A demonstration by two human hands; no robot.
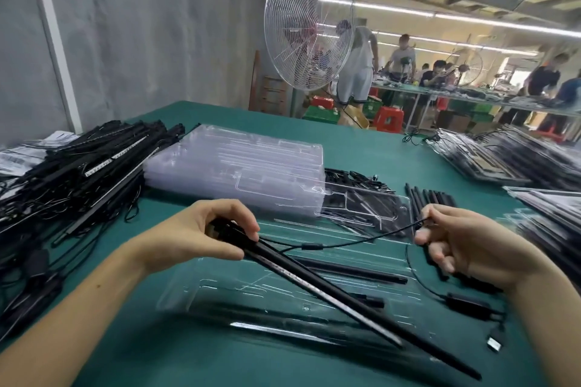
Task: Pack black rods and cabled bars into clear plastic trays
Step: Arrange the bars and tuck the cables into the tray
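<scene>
1. Step in hand: loading a cabled bar [330,292] into the open clear tray [220,289] that lies on the tabletop [361,141] directly in front of the person.
2. Left hand [195,236]: fingers and thumb curled tight around one end of the bar. The bar runs diagonally over the tray toward the near right. Whether it touches the tray cannot be told.
3. Right hand [471,248]: thumb and forefinger pinch the cable [361,240], drawing it taut from the bar end. Beyond the pinch the cable loops down to an inline box [468,305] and a USB plug [494,344] on the tabletop.
4. Tray contents: one black rod [352,270] is seated in a channel. Judged progress on this tray: partial.
5. Next move, as a judgement: align the bar with a free channel, lower it flat, then route the cable, box and plug into the tray so that nothing crosses the rim.
6. Supplies: stack of empty trays [239,163] behind; loose rods [430,198] to the right; pile of bars [88,166] to the left.
7. Writing: the printed sheets [19,160] at far left show barcode-like marks, but these are illegible. No brand is readable.
</scene>
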